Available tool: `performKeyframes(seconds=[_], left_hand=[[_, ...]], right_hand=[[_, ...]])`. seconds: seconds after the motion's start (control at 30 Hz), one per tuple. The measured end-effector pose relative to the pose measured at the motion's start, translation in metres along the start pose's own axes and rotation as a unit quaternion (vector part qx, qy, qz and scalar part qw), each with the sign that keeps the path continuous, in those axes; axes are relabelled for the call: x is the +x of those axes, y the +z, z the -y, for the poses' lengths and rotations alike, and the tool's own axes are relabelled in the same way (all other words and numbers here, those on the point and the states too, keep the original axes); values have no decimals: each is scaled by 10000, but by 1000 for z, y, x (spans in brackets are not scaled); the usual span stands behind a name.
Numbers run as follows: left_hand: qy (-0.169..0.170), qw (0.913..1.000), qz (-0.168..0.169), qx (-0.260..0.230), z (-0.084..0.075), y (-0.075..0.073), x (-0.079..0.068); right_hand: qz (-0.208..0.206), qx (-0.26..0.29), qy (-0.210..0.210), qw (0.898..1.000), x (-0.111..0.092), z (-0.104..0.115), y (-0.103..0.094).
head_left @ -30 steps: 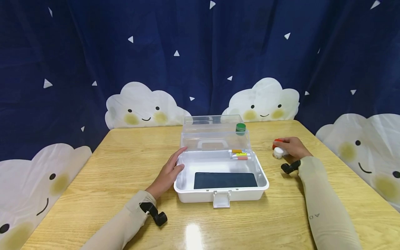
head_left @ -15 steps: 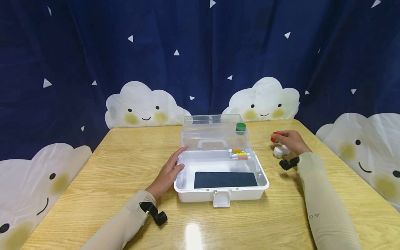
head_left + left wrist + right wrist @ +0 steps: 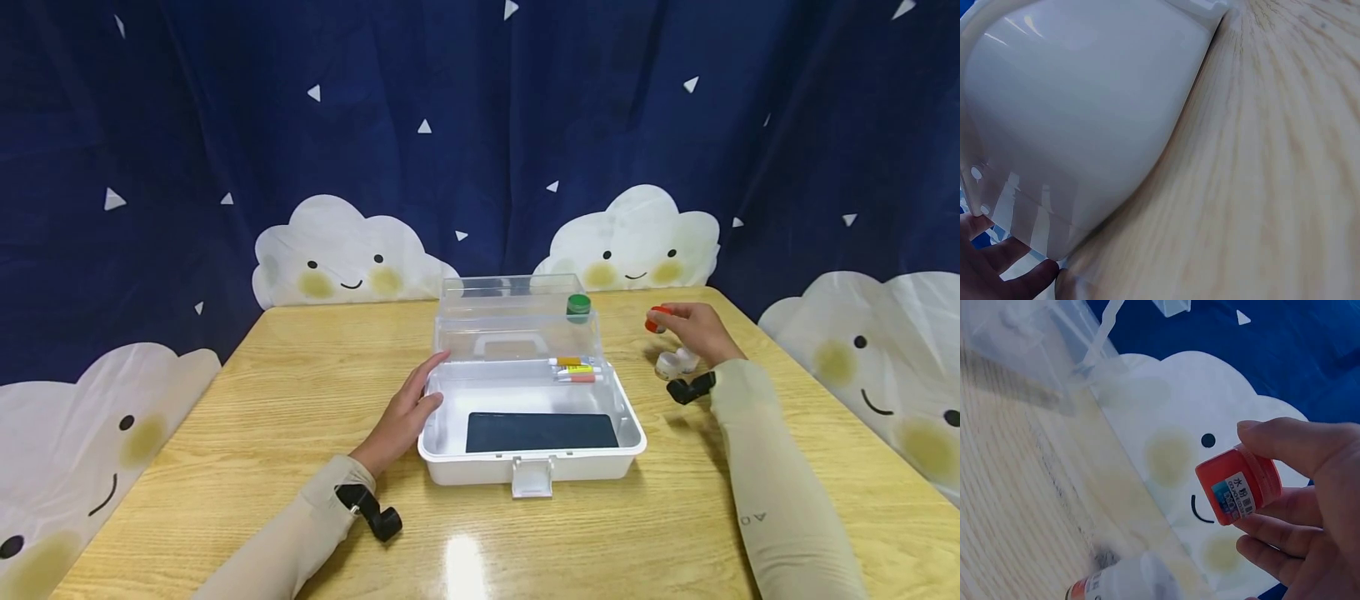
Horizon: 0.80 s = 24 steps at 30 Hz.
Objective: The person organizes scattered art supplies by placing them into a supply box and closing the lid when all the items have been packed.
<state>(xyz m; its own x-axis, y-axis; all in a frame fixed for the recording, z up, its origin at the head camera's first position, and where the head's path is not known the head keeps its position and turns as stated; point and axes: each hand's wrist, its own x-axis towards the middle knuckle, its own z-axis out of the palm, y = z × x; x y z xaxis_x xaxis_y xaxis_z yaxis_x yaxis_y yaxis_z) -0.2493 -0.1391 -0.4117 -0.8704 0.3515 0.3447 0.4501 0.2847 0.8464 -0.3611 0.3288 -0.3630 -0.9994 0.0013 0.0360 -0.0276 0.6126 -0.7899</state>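
Observation:
In the head view my right hand [image 3: 699, 329] pinches a small red paint jar [image 3: 658, 319] between thumb and fingers, above the table. Its printed label faces the right wrist camera, where the jar [image 3: 1235, 485] is tilted. Two white-lidded jars [image 3: 667, 365] stand just below that hand. My left hand [image 3: 401, 417] rests against the left side of a white box [image 3: 531, 468], fingers fairly straight. The box's clear lid [image 3: 517, 329] is swung back. Inside lie several paint tubes [image 3: 576, 370] at the back right and a dark flat panel [image 3: 540, 432] at the front.
A green-lidded jar [image 3: 578, 307] is at the lid's right end; whether in or behind it I cannot tell. The box's latch [image 3: 532, 480] hangs at the front. The wooden table [image 3: 330, 358] ends at a dark blue curtain [image 3: 480, 150] with cloud pictures.
My right hand has lifted the red paint jar from beside the white-lidded jars and carried it slightly away from me and left. My left hand and the box have stayed put.

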Motion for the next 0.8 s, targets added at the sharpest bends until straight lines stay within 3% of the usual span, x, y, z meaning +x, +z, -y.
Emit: performKeyframes(seconds=[0.43,0.57,0.8], left_hand=[[-5,9999,-79,83,1,-2,1],[28,10000,-38,41,-8,-2,0],[9,9999,-93,78,4,2,1]], right_hand=[[-398,-146,-609,9972,2,27,1],[-460,-183,-681,9965,-2,37,0],[-640,-137,-673,9956,-11,50,-2]])
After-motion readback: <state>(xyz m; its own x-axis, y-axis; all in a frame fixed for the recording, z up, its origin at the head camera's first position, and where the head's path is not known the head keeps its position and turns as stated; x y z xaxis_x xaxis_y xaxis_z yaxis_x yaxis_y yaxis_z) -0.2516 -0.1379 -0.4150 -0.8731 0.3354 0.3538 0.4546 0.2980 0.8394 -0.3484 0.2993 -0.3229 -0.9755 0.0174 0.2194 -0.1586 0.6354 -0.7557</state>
